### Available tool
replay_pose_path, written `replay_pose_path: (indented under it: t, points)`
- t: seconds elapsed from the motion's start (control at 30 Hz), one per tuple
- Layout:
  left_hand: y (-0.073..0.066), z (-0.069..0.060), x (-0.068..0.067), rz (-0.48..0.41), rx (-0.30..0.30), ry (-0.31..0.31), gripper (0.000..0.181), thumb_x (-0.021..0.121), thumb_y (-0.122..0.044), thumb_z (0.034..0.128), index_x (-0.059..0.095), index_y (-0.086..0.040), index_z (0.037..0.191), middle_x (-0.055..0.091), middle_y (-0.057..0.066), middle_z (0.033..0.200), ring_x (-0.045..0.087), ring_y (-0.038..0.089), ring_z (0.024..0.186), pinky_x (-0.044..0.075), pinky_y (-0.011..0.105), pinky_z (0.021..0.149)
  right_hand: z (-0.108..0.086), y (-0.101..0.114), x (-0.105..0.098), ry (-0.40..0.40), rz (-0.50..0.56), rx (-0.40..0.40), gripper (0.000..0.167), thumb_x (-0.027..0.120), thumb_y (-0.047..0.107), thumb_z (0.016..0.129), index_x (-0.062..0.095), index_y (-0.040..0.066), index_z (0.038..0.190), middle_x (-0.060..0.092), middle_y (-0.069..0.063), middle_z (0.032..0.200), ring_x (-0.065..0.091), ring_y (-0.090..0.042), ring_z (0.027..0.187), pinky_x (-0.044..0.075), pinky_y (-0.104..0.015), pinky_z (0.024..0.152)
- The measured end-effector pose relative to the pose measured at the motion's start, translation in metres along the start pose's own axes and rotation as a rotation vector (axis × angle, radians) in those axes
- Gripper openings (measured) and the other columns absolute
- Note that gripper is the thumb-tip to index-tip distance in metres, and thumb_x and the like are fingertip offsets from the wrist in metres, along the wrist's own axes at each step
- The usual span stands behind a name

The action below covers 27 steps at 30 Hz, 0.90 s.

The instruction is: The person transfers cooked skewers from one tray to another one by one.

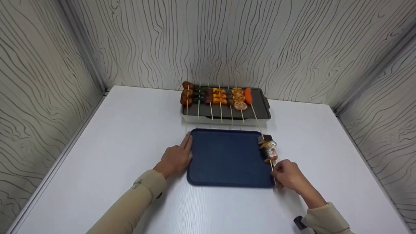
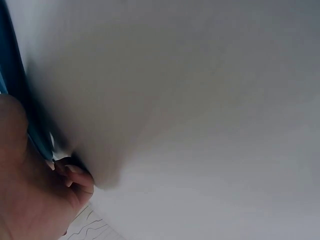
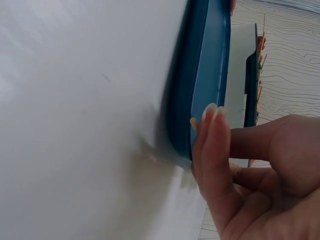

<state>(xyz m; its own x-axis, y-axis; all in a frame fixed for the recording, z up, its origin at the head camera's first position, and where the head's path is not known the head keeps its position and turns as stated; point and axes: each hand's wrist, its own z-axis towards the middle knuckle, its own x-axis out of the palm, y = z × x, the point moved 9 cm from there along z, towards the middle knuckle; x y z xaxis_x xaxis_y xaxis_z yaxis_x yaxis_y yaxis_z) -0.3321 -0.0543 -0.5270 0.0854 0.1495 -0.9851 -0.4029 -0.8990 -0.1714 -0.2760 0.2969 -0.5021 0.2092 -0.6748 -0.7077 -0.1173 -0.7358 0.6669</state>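
My right hand (image 1: 286, 175) pinches the lower end of a wooden stick (image 3: 194, 123) between thumb and fingers, at the tray's near right corner. This skewer (image 1: 268, 149) carries chunks with silvery dark skin and orange-pink flesh, like fish, and lies along the right edge of a dark blue tray (image 1: 227, 159). My left hand (image 1: 175, 159) holds the tray's left edge; in the left wrist view its fingers (image 2: 77, 182) curl at the rim. Nothing else lies on the tray. The fish chunks are out of sight in the right wrist view.
Behind the tray stands a grill pan (image 1: 260, 100) with a black plate and pale base. Several skewers lie across it, among them yellow pieces (image 1: 220, 96), lotus-root slices (image 1: 240, 105) and an orange-red sausage (image 1: 248, 95). Patterned panels (image 1: 195, 42) enclose the white table (image 1: 136, 120).
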Motion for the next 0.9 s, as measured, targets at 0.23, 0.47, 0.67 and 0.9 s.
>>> replay_pose_path:
  t: [0.23, 0.47, 0.67, 0.9]
  points:
    - [0.0012, -0.0005, 0.0008, 0.014, 0.000, -0.001, 0.060, 0.039, -0.026, 0.1098, 0.024, 0.002, 0.161, 0.017, 0.014, 0.170, 0.062, 0.029, 0.079, 0.054, 0.042, 0.066, -0.0009, 0.0004, 0.0014, 0.029, -0.001, 0.018, 0.012, 0.057, -0.004, 0.094, 0.066, -0.008, 0.087, 0.065, -0.009, 0.061, 0.065, -0.020, 0.051, 0.056, -0.033, 0.051]
    - [0.0010, -0.0006, -0.0008, -0.001, -0.003, -0.010, 0.060, 0.041, -0.025, 0.1088, 0.027, 0.002, 0.160, 0.019, 0.014, 0.170, 0.062, 0.030, 0.078, 0.054, 0.044, 0.066, 0.0006, -0.0019, 0.0004, 0.004, -0.004, 0.045, 0.012, 0.058, -0.005, 0.092, 0.067, -0.006, 0.085, 0.065, -0.009, 0.059, 0.065, -0.020, 0.050, 0.056, -0.033, 0.051]
    - [0.0011, 0.0000, -0.0010, -0.007, 0.000, -0.005, 0.060, 0.040, -0.025, 0.1085, 0.026, 0.002, 0.160, 0.019, 0.014, 0.170, 0.063, 0.031, 0.083, 0.054, 0.044, 0.069, 0.0018, -0.0008, 0.0001, -0.030, -0.017, 0.028, 0.014, 0.059, -0.004, 0.093, 0.067, -0.006, 0.081, 0.064, -0.008, 0.058, 0.066, -0.022, 0.049, 0.055, -0.032, 0.050]
    - [0.0030, 0.0024, 0.0037, -0.005, 0.001, -0.001, 0.061, 0.037, -0.026, 0.1087, 0.024, 0.001, 0.161, 0.017, 0.013, 0.170, 0.063, 0.030, 0.084, 0.054, 0.043, 0.069, 0.0029, -0.0007, 0.0000, -0.049, -0.013, 0.032, 0.013, 0.058, -0.004, 0.093, 0.065, -0.007, 0.083, 0.065, -0.009, 0.058, 0.066, -0.022, 0.049, 0.053, -0.030, 0.048]
